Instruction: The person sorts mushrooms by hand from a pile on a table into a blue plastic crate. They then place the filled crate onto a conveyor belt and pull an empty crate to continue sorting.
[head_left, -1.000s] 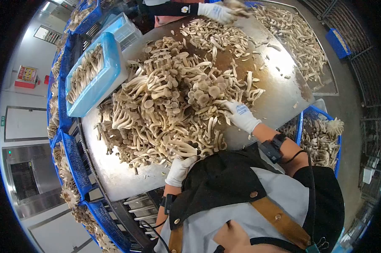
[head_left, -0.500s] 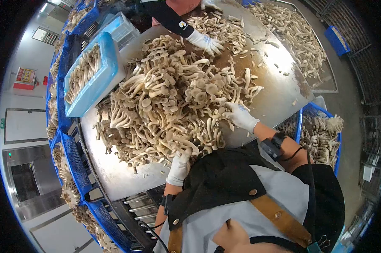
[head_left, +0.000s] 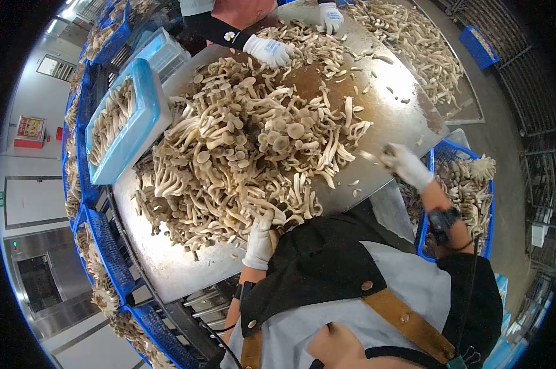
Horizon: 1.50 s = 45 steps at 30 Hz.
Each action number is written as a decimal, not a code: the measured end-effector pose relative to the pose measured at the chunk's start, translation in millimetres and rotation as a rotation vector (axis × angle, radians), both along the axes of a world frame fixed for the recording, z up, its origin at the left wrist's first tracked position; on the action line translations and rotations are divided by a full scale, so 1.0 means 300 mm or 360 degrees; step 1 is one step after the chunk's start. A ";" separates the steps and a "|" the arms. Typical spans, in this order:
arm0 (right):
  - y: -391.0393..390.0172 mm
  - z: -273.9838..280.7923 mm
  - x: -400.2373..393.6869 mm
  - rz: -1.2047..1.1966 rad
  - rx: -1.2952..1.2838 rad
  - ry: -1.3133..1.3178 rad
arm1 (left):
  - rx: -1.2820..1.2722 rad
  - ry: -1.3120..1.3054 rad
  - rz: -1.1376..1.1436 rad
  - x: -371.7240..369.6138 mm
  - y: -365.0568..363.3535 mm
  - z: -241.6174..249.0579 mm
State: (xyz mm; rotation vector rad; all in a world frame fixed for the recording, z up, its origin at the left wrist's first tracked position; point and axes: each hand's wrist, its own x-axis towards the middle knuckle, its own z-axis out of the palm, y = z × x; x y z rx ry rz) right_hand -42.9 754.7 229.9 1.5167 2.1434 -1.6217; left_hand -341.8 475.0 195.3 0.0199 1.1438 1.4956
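Observation:
A large heap of grey-brown mushrooms (head_left: 228,154) lies on the metal table (head_left: 161,270). My left hand (head_left: 260,241), in a white glove, is closed at the near edge of the heap, its fingers round mushroom stems there. To the right, over the table's right edge, my right hand (head_left: 406,165) is gloved in white and blurred by motion; its fingers and anything in them cannot be made out. It is apart from the heap, close to a blue basket (head_left: 492,215) of mushrooms.
Across the table a co-worker's gloved hands (head_left: 270,51) touch smaller mushroom pieces. A blue-lined box (head_left: 157,111) of mushrooms stands at the left, with blue crates (head_left: 109,246) beyond the table edge. More mushrooms (head_left: 413,49) lie on a surface at the upper right.
My right hand has moved right, from the heap's edge towards the basket. My left hand remains at the heap. The co-worker's near hand has shifted left, and the other has come further into view.

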 end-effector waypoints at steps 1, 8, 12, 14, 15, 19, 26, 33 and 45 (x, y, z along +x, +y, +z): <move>0.018 0.033 0.072 0.0417 0.0364 -0.0488 | -0.0003 -0.0023 -0.0016 -0.010 -0.015 -0.018; -0.091 -0.027 -0.126 0.0719 0.1018 -0.0572 | 0.0062 0.0016 -0.0035 0.002 -0.006 -0.101; -0.174 -0.239 -0.450 0.1182 0.1885 -0.0416 | 0.0070 0.0135 -0.0131 0.010 0.011 -0.066; -0.166 -0.309 -0.514 0.1381 0.1648 -0.0542 | 0.0020 0.0193 -0.0112 0.000 -0.016 -0.051; -0.150 -0.267 -0.525 0.1325 0.1551 -0.0487 | -0.0008 0.0216 -0.0099 -0.005 -0.030 -0.038; -0.132 -0.252 -0.486 0.0932 0.1494 -0.0068 | -0.0056 -0.0082 0.0141 -0.008 -0.099 0.001; -0.214 -0.298 -0.713 0.0988 0.1188 -0.0553 | 0.0054 -0.0131 0.0128 -0.026 -0.122 -0.054; -0.158 -0.205 -0.637 0.1103 0.1033 -0.0411 | -0.0081 -0.0156 0.0321 0.004 -0.087 0.009; -0.074 0.070 0.161 0.0164 0.0582 -0.0201 | -0.0068 -0.0149 0.0276 -0.017 -0.095 -0.056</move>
